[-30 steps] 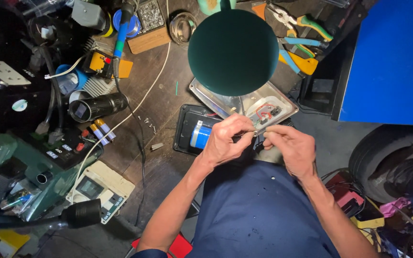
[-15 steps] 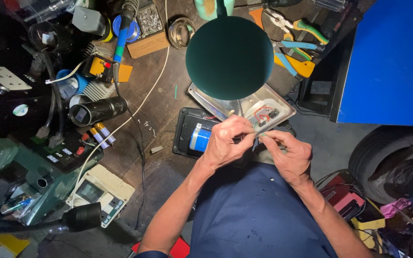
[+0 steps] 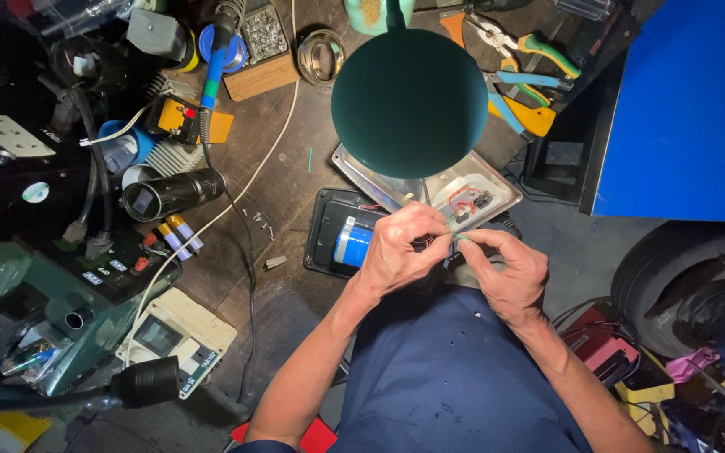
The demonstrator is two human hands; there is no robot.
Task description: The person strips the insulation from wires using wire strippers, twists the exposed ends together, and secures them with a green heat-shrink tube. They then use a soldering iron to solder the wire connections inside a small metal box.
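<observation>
My left hand (image 3: pixel 403 249) and my right hand (image 3: pixel 503 267) meet over my lap at the workbench edge. Their fingertips pinch thin wires (image 3: pixel 451 241) that run from an opened device. That device lies in two parts: a black case half (image 3: pixel 322 226) with a blue cylindrical cell (image 3: pixel 352 244) in it, and a light metal plate (image 3: pixel 497 191) carrying red wiring. A round dark green lamp shade (image 3: pixel 409 102) hangs above them and hides part of the plate.
Pliers and cutters (image 3: pixel 518 63) with coloured handles lie at the back right. A black flashlight (image 3: pixel 174 195), a soldering iron (image 3: pixel 211 71), a white multimeter (image 3: pixel 178 340) and small screws (image 3: pixel 260 222) crowd the left. A blue cabinet (image 3: pixel 690 109) stands right.
Both hands have stayed together on the wires, shifting slightly. The view has drifted a little.
</observation>
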